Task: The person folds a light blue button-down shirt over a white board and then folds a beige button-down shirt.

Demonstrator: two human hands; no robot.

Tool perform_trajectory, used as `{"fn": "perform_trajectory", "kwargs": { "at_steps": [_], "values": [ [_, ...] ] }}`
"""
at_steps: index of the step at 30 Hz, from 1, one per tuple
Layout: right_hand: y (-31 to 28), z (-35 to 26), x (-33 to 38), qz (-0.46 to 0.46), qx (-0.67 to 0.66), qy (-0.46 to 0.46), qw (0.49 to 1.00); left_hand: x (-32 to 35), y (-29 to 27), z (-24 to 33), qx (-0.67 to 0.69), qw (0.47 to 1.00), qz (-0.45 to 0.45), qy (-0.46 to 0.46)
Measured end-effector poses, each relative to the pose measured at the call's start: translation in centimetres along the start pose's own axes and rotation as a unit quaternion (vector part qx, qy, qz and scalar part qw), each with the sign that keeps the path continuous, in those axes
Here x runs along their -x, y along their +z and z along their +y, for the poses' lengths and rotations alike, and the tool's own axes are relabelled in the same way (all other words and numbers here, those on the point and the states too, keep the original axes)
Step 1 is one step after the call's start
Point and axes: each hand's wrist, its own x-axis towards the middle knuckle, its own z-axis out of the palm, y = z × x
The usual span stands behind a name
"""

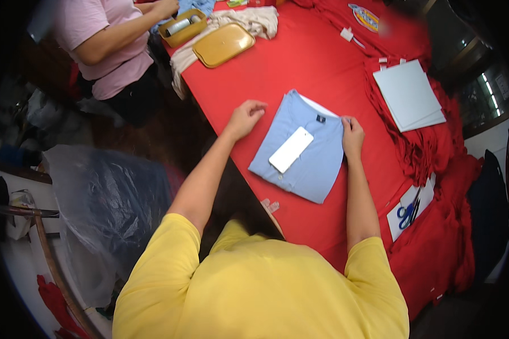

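Observation:
A folded light blue shirt lies tilted on the red-covered table in front of me, a dark label at its neckline. On top of it rests a white hang tag. A white edge shows along the shirt's far side. My right hand pinches the shirt's far right corner between thumb and fingers. To the left of the shirt, my left hand hovers over the table's edge, its fingers loosely bent and holding nothing. It does not touch the shirt.
Pale rectangular boards sit on bunched red cloth at the right. Blue-handled scissors lie on white paper nearby. At the far left are a tan tray, a tan box and a person in pink. Clear plastic sheeting stands beside me.

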Motion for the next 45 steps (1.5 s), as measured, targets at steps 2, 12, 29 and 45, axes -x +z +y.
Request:
{"fn": "perform_trajectory", "kwargs": {
  "at_steps": [2, 12, 29, 45],
  "values": [
    [-0.1, -0.2, -0.1, 0.007, -0.007, -0.006, 1.000, 0.2, 0.2, 1.0, -0.040, 0.998, 0.036, 0.020],
    [-0.3, -1.1, 0.3, 0.001, -0.003, 0.016, 1.000, 1.0, 1.0, 0.9, -0.086, 0.983, 0.112, 0.113],
    [1.2, -0.3, 0.1, 0.084, 0.020, 0.093, 0.992, -0.1, 0.3, 2.8, 0.139, 0.960, -0.192, -0.147],
    [-3.4, -12.6, 8.3, -0.119, 0.147, 0.230, 0.955, -4.8, -7.9, 2.9, -0.044, 0.899, -0.387, -0.200]
  ]
}}
